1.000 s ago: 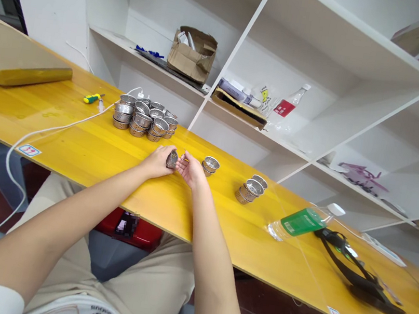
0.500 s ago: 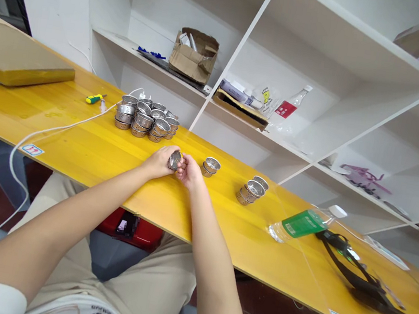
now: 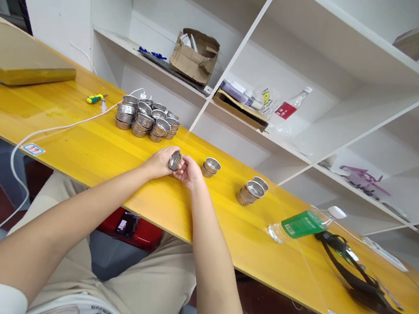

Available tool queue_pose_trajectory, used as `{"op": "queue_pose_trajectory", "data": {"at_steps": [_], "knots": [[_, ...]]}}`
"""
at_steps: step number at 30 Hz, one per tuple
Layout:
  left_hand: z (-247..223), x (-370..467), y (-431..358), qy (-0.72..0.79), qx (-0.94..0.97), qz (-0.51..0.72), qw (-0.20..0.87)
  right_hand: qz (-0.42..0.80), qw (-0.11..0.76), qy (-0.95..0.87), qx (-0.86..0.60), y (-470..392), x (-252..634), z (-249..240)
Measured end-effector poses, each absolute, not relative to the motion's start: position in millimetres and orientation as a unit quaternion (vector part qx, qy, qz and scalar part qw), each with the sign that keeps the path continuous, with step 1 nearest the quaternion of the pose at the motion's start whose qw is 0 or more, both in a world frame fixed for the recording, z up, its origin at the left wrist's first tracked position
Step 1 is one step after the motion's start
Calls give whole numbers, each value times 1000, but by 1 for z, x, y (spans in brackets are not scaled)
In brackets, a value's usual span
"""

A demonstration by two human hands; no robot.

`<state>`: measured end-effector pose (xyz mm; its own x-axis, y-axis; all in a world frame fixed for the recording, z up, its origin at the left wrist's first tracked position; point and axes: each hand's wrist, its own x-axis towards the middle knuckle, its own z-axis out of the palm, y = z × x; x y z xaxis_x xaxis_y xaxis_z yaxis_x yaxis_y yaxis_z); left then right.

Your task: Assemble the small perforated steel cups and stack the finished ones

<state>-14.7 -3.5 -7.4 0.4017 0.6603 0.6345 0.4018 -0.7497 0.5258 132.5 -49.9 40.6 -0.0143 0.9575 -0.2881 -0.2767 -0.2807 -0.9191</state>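
Note:
Between my hands, just above the yellow table, a small perforated metal cup [image 3: 175, 161] is tilted on its side. My left hand [image 3: 160, 163] is wrapped round its left side. At its right edge my right hand [image 3: 189, 171] has its fingers closed on the rim, partly hiding it. A short stack of similar cups [image 3: 211, 166] stands just right of my right hand. Farther right is another group of stacked cups [image 3: 255, 189]. Beyond my left hand, many more perforated cups [image 3: 143, 118] are piled in several stacks.
A green-labelled bottle [image 3: 303, 224] leans at the right, beside a black strap-like device [image 3: 360, 279]. On the left lie a screwdriver [image 3: 95, 98], a white cable [image 3: 60, 127] and a large flat cardboard box [image 3: 19, 58]. White shelves [image 3: 186, 103] rise behind the table [image 3: 88, 147].
My right fingers have shifted slightly against the cup's rim. The cup stays between both hands, and the stacks on the table have not moved.

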Motion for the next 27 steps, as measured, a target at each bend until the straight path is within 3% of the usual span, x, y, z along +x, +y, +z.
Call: {"op": "queue_pose_trajectory", "data": {"at_steps": [10, 13, 17, 19, 27], "knots": [[-5, -16, -4, 309, 827, 448, 140, 610, 497, -378, -488, -50, 132, 35], [-4, -16, -5, 323, 819, 454, 141, 524, 508, -441, -522, -48, 130, 32], [-4, -15, -6, 327, 812, 463, 138, 239, 505, -539, -630, -43, 133, 26], [-4, -15, -7, 323, 808, 472, 141, 156, 483, -566, -650, -41, 136, 23], [-3, -14, -11, 336, 808, 452, 169, 150, 419, -594, -670, -40, 141, 21]]}}
